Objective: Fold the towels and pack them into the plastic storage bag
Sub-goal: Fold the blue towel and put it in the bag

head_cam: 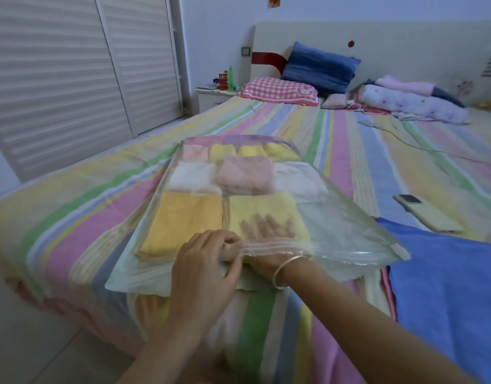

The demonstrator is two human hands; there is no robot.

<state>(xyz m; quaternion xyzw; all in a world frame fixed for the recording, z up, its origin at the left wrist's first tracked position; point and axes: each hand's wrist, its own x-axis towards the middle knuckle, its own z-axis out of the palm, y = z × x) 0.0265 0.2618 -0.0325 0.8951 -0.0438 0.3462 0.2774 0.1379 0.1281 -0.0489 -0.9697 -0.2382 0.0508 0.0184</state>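
Here, the clear plastic storage bag [349, 231] lies flat on the pastel-striped bed [100, 217], filled with folded towels [244, 176]. The left hand [208, 261] pinches the bag's ribbed zip edge [277, 242], its grip narrow, apparently lifting the mouth so the right hand [266, 227], flat and open inside, can press the pale yellow towel [255, 207] down.

Single view: I see from a head-worn wide-angle camera at the foot of the bed [349, 151], facing forward and down, close above the left hand [208, 261], right hand [266, 227] and plastic storage bag [338, 225]; headboard [391, 42] far ahead.
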